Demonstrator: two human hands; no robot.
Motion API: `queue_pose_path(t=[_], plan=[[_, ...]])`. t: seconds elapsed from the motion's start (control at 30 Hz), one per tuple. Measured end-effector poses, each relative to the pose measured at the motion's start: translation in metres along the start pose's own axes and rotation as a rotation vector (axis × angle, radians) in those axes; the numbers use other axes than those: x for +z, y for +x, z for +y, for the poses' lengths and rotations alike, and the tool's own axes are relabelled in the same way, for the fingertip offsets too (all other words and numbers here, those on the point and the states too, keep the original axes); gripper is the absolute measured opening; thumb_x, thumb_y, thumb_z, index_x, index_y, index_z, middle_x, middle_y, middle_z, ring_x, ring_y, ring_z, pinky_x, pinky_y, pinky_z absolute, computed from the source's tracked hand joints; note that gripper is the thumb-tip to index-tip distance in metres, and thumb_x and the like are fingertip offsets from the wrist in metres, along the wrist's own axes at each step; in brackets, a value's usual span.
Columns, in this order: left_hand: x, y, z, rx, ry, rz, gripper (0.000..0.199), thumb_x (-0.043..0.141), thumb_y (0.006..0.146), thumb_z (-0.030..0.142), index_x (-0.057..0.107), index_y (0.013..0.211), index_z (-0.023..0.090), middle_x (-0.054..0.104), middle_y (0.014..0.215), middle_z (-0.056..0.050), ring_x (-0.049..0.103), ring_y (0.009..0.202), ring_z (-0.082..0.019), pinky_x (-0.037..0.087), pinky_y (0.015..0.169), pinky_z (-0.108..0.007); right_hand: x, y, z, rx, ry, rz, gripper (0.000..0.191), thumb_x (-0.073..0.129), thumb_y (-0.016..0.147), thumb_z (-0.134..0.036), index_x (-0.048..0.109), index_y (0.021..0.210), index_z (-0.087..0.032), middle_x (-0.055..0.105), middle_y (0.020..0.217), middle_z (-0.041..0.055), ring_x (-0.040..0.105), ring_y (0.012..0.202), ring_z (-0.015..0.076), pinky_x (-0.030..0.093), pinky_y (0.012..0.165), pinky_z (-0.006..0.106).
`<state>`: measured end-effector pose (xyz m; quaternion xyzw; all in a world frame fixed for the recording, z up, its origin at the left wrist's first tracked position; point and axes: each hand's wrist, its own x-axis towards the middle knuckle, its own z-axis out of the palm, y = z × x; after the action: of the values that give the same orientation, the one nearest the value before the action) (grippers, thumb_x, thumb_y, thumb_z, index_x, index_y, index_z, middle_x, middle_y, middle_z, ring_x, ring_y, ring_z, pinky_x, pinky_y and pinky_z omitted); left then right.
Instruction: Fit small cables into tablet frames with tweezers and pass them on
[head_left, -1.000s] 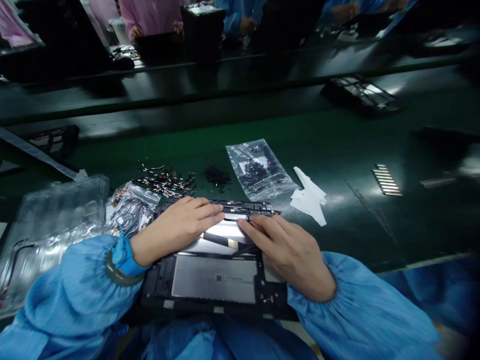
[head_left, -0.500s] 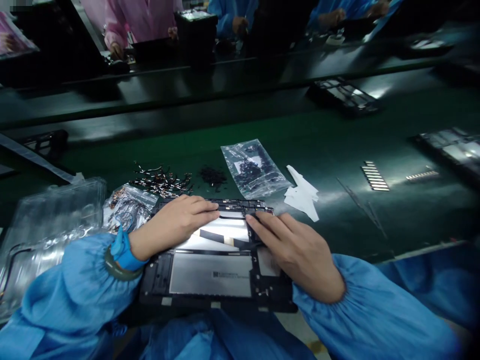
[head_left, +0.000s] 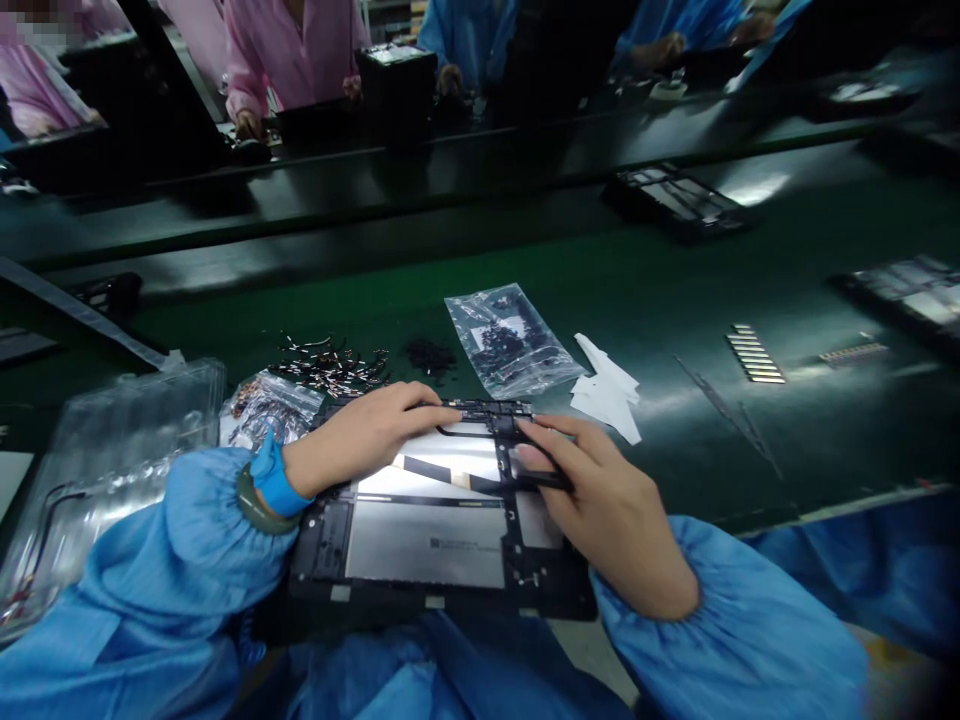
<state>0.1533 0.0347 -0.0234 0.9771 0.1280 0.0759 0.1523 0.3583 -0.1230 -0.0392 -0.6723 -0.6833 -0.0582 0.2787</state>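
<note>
An opened tablet [head_left: 427, 540] lies in front of me, showing its black frame, silver plates and a black ribbon cable [head_left: 427, 472] crossing the metal. My left hand [head_left: 375, 425] rests on its upper left part, fingers stretched along the top edge near a thin black wire. At the upper right, my right hand [head_left: 600, 500] touches the frame with the index fingertip. Its thumb shows apart from that finger, close to a dark strip partly covered by the hand. Whether the right fingers hold any small part cannot be made out.
Beyond the tablet lie loose short wires [head_left: 334, 365], small black pieces [head_left: 429, 355] and a clear bag [head_left: 510, 340] of dark parts. White paper pieces [head_left: 609, 390] and metallic strips [head_left: 754, 355] are rightward. A clear plastic tray [head_left: 142, 420] stands left. Co-workers sit opposite.
My left fingers have bent a little and slid right along the top edge. My right hand has shifted slightly right, and its thumb now shows below the index finger.
</note>
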Motion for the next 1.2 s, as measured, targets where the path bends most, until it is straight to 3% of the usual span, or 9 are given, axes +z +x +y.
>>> queue_pose_path(t=[0.07,0.2,0.33,0.43,0.7,1.03,1.13,1.2], plan=[[0.001,-0.003,-0.001,0.095,0.054,0.002,0.034,0.037,0.094,0.012,0.058,0.119,0.022,0.055,0.122,-0.01,0.053,0.104,-0.02,0.048,0.085,-0.033,0.007,0.008,-0.01,-0.034,-0.083,-0.049,0.022,0.046,0.094,-0.026,0.061,0.103,-0.012,0.063,0.107,0.0133,0.065,0.089,0.0247,0.054,0.066,0.033],[0.002,-0.004,0.0,0.13,0.169,0.003,0.031,0.038,0.096,0.018,0.061,0.116,0.021,0.056,0.118,-0.011,0.054,0.099,-0.021,0.048,0.081,-0.034,0.02,0.018,-0.019,0.028,-0.07,-0.067,0.01,0.049,0.09,-0.021,0.056,0.086,-0.014,0.062,0.099,0.0136,0.064,0.076,0.0235,0.051,0.055,0.033],[0.002,-0.002,0.005,0.126,0.292,-0.008,0.029,0.039,0.095,0.017,0.059,0.116,0.021,0.056,0.115,-0.012,0.054,0.094,-0.022,0.047,0.076,-0.034,0.022,0.022,-0.014,0.102,0.166,-0.047,0.011,0.05,0.086,-0.014,0.05,0.076,-0.019,0.061,0.091,0.0085,0.063,0.078,0.0212,0.051,0.063,0.032],[0.003,-0.002,0.006,0.146,0.33,-0.009,0.028,0.043,0.093,0.014,0.057,0.116,0.021,0.056,0.114,-0.011,0.054,0.094,-0.022,0.046,0.075,-0.033,0.02,0.024,-0.01,0.123,0.311,-0.039,0.013,0.051,0.087,-0.018,0.051,0.074,-0.02,0.06,0.087,0.0062,0.062,0.083,0.0196,0.052,0.07,0.031],[0.006,-0.002,0.002,0.146,0.28,-0.013,0.03,0.039,0.094,0.012,0.057,0.115,0.022,0.055,0.113,-0.01,0.053,0.092,-0.021,0.045,0.073,-0.032,0.023,0.027,-0.003,0.22,0.24,-0.129,0.019,0.054,0.086,-0.03,0.055,0.07,-0.021,0.063,0.091,0.0073,0.064,0.083,0.0213,0.053,0.07,0.033],[0.008,-0.005,0.001,0.131,0.229,0.017,0.032,0.04,0.093,0.012,0.057,0.118,0.023,0.055,0.115,-0.011,0.053,0.097,-0.022,0.045,0.076,-0.033,0.023,0.027,-0.009,0.238,0.196,-0.148,0.012,0.052,0.084,-0.024,0.052,0.072,-0.02,0.06,0.093,0.0072,0.063,0.084,0.0228,0.051,0.067,0.035],[0.006,-0.004,-0.001,0.069,0.112,-0.022,0.038,0.038,0.093,0.009,0.053,0.124,0.025,0.055,0.118,-0.009,0.054,0.101,-0.02,0.046,0.081,-0.032,0.022,0.026,-0.013,0.239,0.122,-0.134,0.008,0.053,0.084,-0.024,0.053,0.077,-0.02,0.059,0.1,0.0078,0.062,0.082,0.0226,0.05,0.063,0.034],[0.004,-0.002,-0.003,-0.059,0.0,-0.028,0.039,0.039,0.094,0.014,0.046,0.131,0.023,0.056,0.12,-0.009,0.054,0.104,-0.019,0.046,0.084,-0.031,0.017,0.025,-0.013,0.249,0.107,-0.05,0.009,0.054,0.085,-0.028,0.053,0.083,-0.02,0.058,0.106,0.0103,0.061,0.087,0.0236,0.05,0.063,0.034]])
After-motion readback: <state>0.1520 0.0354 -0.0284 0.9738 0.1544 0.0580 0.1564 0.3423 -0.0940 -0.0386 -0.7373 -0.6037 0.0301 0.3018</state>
